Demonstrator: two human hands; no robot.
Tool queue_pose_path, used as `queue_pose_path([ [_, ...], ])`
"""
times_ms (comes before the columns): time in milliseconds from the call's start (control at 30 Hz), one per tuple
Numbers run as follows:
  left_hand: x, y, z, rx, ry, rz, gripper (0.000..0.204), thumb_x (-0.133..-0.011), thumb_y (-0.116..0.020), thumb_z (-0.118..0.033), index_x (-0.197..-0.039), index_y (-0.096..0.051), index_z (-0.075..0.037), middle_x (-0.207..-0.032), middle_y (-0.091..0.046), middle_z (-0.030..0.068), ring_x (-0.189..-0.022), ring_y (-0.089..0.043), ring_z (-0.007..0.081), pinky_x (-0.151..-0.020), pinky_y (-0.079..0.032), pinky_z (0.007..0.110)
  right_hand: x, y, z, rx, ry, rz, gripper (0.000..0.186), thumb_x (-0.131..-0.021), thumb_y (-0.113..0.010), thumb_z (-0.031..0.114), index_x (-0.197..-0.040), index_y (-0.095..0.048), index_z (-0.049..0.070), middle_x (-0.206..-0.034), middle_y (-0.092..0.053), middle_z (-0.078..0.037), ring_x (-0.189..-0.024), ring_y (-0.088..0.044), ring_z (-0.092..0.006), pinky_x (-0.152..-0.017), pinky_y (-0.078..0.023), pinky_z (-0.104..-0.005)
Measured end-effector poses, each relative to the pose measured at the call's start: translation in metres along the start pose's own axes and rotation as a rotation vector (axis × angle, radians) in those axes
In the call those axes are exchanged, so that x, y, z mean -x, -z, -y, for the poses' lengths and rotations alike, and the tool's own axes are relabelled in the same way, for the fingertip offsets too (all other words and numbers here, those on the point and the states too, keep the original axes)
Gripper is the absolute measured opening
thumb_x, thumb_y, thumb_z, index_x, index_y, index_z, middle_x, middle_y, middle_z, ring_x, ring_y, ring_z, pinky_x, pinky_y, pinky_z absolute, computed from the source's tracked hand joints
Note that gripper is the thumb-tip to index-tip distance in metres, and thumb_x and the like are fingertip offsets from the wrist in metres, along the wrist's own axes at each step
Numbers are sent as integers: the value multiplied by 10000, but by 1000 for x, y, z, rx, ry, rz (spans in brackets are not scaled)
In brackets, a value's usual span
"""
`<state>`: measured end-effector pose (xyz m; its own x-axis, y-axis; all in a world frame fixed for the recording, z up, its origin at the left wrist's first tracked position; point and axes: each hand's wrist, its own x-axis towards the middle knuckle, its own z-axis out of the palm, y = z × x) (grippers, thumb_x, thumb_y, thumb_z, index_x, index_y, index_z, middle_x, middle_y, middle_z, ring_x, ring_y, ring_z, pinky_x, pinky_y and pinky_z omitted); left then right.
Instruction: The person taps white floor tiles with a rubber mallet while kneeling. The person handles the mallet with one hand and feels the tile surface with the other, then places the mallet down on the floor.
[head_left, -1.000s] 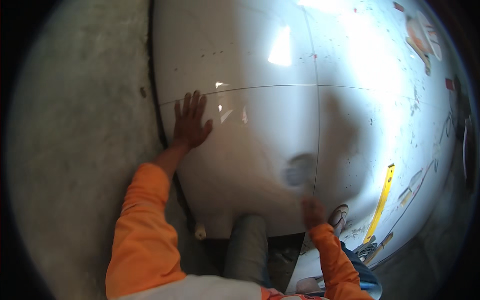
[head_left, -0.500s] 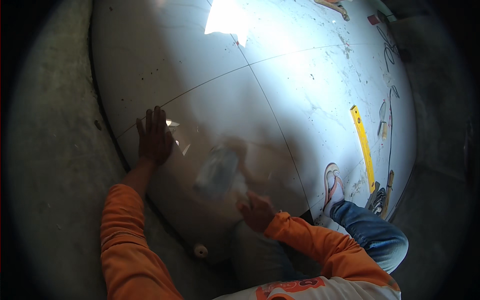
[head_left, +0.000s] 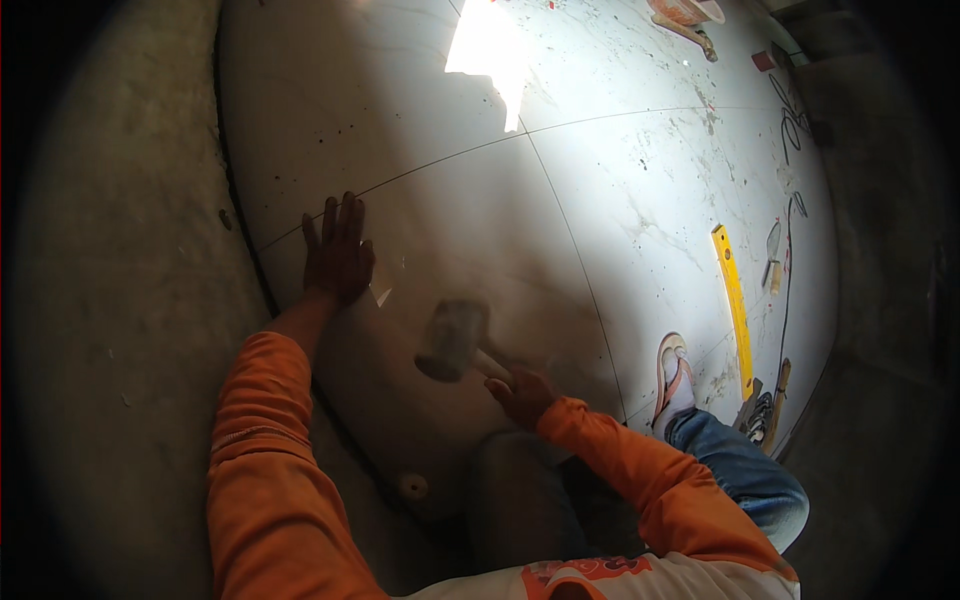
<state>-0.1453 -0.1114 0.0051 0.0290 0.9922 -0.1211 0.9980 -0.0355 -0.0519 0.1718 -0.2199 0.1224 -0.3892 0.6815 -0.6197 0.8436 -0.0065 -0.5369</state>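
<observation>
Mallet head (head_left: 453,340) — forward-left of the right hand (head_left: 525,398) — grip clamped on handle (head_left: 493,368)

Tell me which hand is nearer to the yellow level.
Right. The right hand, gripping the mallet, is left of the yellow level, with the sandaled foot between them; the left hand is farther left, palm down on the tile.

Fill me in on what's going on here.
A person kneels or crouches over large pale floor tiles. Their left hand is spread flat on one tile, near a seam, while their right hand grips the handle of a mallet. The mallet's head is over that same tile; whether it touches the surface is unclear. Off to the right, a yellow level and a trowel lie on the floor.
</observation>
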Motion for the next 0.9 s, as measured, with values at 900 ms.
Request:
queue_pose_path([
  [900,-12,3,-16,115,222,15,713,-937,-343,-460,-1516,-129,-103,-1596,-71,69,-1473,-56,261,-1166,-19,570,-28,-12,-53,39,-330,-211,599,-945,-426,565,-1037,-577,-8,-933,-622,-287,-952,-581,-484,-814,-448,-511],
])
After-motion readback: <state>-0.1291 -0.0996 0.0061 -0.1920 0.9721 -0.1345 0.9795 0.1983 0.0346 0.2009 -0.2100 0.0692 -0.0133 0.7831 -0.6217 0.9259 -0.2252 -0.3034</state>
